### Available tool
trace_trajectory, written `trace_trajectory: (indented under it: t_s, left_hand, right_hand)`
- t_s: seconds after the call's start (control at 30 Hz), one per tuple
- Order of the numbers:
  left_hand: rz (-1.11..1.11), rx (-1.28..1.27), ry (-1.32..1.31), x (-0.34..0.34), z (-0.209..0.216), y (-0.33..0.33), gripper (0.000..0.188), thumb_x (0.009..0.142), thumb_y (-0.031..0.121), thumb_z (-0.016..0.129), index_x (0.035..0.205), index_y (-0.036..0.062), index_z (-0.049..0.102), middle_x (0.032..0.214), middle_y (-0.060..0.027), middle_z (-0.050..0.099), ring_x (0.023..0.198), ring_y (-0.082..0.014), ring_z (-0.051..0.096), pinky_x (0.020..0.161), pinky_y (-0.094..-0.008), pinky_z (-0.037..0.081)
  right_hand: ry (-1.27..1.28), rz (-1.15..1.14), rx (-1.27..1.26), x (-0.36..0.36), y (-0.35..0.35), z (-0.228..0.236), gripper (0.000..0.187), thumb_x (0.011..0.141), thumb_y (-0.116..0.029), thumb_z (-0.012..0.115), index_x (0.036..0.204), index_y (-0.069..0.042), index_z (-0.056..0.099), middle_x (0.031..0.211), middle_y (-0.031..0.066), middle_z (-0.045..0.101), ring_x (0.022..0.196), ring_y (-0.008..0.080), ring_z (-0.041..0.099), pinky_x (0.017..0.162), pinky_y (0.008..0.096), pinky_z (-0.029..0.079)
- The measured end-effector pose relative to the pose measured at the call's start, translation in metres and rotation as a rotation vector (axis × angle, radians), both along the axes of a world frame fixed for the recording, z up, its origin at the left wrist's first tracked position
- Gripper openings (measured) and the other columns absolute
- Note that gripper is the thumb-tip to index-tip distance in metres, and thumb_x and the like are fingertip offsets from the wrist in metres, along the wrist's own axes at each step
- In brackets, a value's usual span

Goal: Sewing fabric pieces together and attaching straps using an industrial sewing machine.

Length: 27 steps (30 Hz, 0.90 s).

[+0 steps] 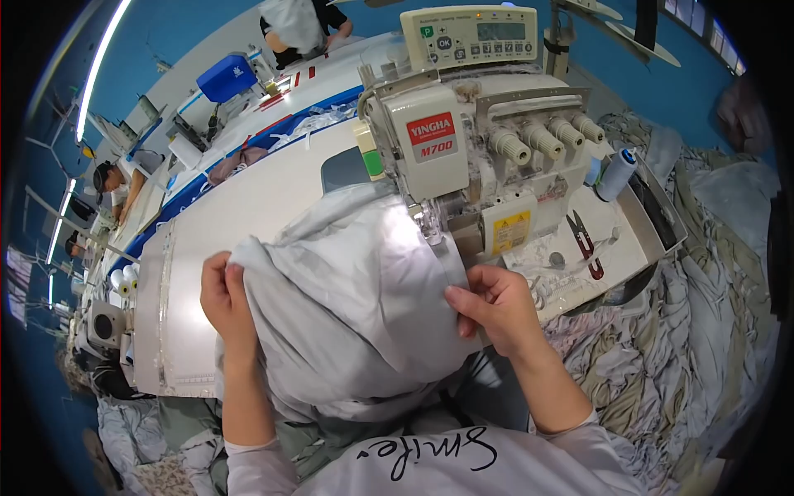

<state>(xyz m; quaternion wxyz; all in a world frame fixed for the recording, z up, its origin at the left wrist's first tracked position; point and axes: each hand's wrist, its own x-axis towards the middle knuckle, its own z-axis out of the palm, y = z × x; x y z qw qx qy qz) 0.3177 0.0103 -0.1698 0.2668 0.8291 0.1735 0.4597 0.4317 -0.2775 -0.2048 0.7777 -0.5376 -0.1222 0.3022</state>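
A light grey piece of fabric lies bunched over the front of the table and hangs down towards my lap. Its far right part runs under the lit needle area of a white overlock sewing machine. My left hand pinches the fabric's upper left corner, raised a little off the table. On the other side, my right hand grips the right edge between thumb and fingers, just below the presser foot. Folds hide the fabric's underside.
Red-handled thread snips and a blue thread cone are right of the machine. Heaps of grey and beige cloth fill the right side. A control panel tops the machine. Another person works at the far table.
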Motion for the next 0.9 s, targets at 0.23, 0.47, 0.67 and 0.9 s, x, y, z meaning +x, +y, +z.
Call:
trace_trajectory:
  t_s: [0.23, 0.47, 0.67, 0.9]
  left_hand:
    - [-0.057, -0.013, -0.082, 0.036, 0.024, 0.032, 0.009, 0.09, 0.01, 0.05, 0.09, 0.0021, 0.055, 0.078, 0.0012, 0.052, 0.071, -0.006, 0.044, 0.066, -0.018, 0.037]
    - [0.021, 0.12, -0.067, 0.068, 0.054, 0.063, 0.018, 0.088, 0.021, 0.055, 0.089, 0.0032, 0.058, 0.075, -0.0025, 0.057, 0.069, -0.0088, 0.05, 0.066, -0.0217, 0.041]
    - [0.05, 0.235, -0.106, 0.096, 0.081, 0.079, 0.022, 0.088, 0.024, 0.055, 0.091, 0.0033, 0.06, 0.077, -0.0036, 0.06, 0.069, -0.01, 0.052, 0.066, -0.0223, 0.041]
    - [0.056, 0.292, -0.095, 0.121, 0.115, 0.104, 0.023, 0.087, 0.026, 0.055, 0.092, 0.0037, 0.061, 0.079, -0.0064, 0.063, 0.07, -0.0134, 0.055, 0.067, -0.0247, 0.042]
  right_hand:
    - [-0.017, 0.062, 0.01, 0.003, -0.003, -0.002, 0.017, 0.082, -0.014, 0.065, 0.077, -0.001, 0.054, 0.063, 0.0011, 0.056, 0.049, 0.0072, 0.055, 0.044, 0.0201, 0.044]
    - [-0.019, 0.078, -0.016, 0.004, -0.002, -0.001, 0.017, 0.082, -0.014, 0.064, 0.079, -0.001, 0.054, 0.062, 0.0018, 0.057, 0.049, 0.0073, 0.055, 0.045, 0.0197, 0.044]
    - [-0.027, 0.089, -0.029, 0.005, -0.004, -0.002, 0.017, 0.082, -0.013, 0.064, 0.078, -0.001, 0.053, 0.061, 0.0023, 0.058, 0.049, 0.007, 0.055, 0.044, 0.0198, 0.044]
    - [0.022, 0.037, -0.039, 0.003, -0.001, 0.003, 0.013, 0.078, -0.006, 0.066, 0.077, 0.0, 0.054, 0.057, 0.0022, 0.056, 0.043, 0.0088, 0.053, 0.04, 0.0204, 0.042]
